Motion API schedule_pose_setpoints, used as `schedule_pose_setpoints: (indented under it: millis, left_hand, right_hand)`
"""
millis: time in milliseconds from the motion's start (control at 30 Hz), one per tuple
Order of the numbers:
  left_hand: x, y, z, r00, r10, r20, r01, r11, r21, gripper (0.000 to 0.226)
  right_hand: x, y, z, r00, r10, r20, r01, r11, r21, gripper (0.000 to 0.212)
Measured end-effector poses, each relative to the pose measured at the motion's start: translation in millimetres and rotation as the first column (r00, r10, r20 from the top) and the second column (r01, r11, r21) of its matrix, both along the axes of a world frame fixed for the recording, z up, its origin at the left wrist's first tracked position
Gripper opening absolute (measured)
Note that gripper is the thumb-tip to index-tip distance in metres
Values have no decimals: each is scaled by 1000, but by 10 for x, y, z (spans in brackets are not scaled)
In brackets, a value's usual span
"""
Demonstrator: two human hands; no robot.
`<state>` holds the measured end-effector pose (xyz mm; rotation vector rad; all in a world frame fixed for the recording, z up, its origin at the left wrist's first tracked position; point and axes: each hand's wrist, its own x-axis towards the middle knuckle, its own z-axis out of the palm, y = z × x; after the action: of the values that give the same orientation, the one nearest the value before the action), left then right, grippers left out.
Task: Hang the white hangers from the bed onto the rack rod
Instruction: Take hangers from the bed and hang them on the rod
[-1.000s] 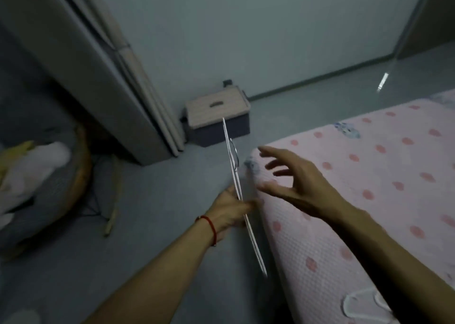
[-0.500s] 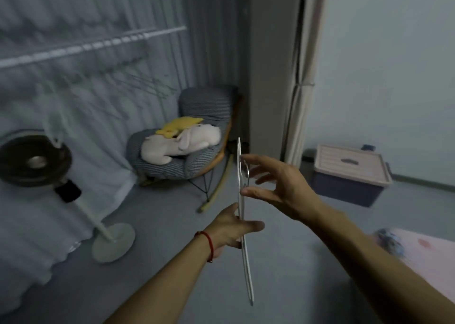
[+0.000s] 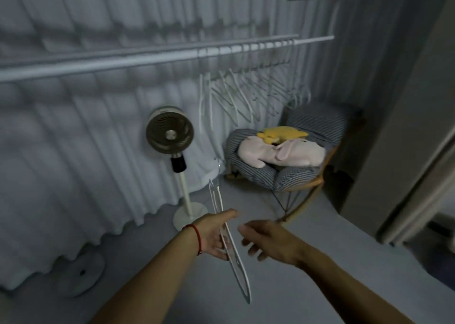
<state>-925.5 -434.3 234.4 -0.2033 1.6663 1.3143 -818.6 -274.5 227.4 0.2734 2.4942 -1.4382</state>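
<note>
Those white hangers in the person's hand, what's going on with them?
A person is carrying white hangers, seen edge-on, toward a rack rod in front of a curtain. The left hand grips them around the middle, metal hooks pointing up and away. The right hand is beside them with fingers loose, holding nothing. A row of white hangers already hangs at the rod's right end, above a striped rocking chair with soft toys. The held ones are not on the rod yet.
</note>
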Motion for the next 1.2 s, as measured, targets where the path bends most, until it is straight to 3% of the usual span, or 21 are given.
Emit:
schedule_pose_setpoints:
  millis: [67,133,333,433,567,633,667,700,767,833,867,933,1033,1200]
  left_hand:
    - [-217,-87,60,996,86,19,-86,996,-13,72]
    - [-425,-137,150,985,169,-16,-170,985,-16,71]
    - [-1040,-138,681,950,290,-113,-295,955,-25,73]
    - [-1279,-133,1048,935,300,-189,-308,951,-14,60]
    - [-1704,-161,1452,923,156,-353,-174,985,-20,81]
    - [-1930,-193,1632,810,168,-561,-205,979,-3,74]
    - [-2045,-212,1728,697,182,-694,-246,969,7,72]
    - [-2152,-246,1823,535,170,-828,-281,960,15,68]
    - [-2389,-347,2008,95,-5,-995,-348,937,-38,51]
    - [-2669,-473,2188,-277,-221,-935,-413,906,-91,39]
    - [-2812,-525,2266,-368,-297,-881,-439,891,-117,38]
    - [-3110,-594,2350,-401,-432,-808,-491,846,-209,42]
    - [-3393,-658,2326,-332,-581,-743,-514,772,-374,50]
    - [-3544,-727,2160,-297,-585,-755,-475,776,-414,60]
  right_hand:
    - [-279,-119,29,989,52,140,-25,981,-192,65]
    - [-557,-187,125,972,153,180,-92,946,-310,69]
    - [-1225,-254,517,960,276,45,-221,845,-487,27]
    - [-1497,-308,751,964,266,1,-232,844,-484,39]
    - [-1791,-388,1065,979,155,-132,-197,885,-422,39]
    - [-1878,-420,1259,983,81,-167,-144,898,-416,34]
    - [-1926,-434,1364,983,45,-180,-119,897,-425,29]
    - [-1984,-443,1458,982,18,-186,-100,893,-438,26]
    - [-2121,-453,1625,980,-33,-195,-58,895,-442,26]
    - [-2311,-460,1741,972,-88,-217,-9,912,-410,36]
    - [-2404,-468,1797,968,-114,-225,19,923,-384,42]
    - [-2575,-498,1900,962,-138,-235,58,946,-320,48]
    - [-2773,-552,2000,969,-145,-202,89,961,-264,53]
    - [-2965,-594,1956,976,-173,-132,138,961,-238,56]
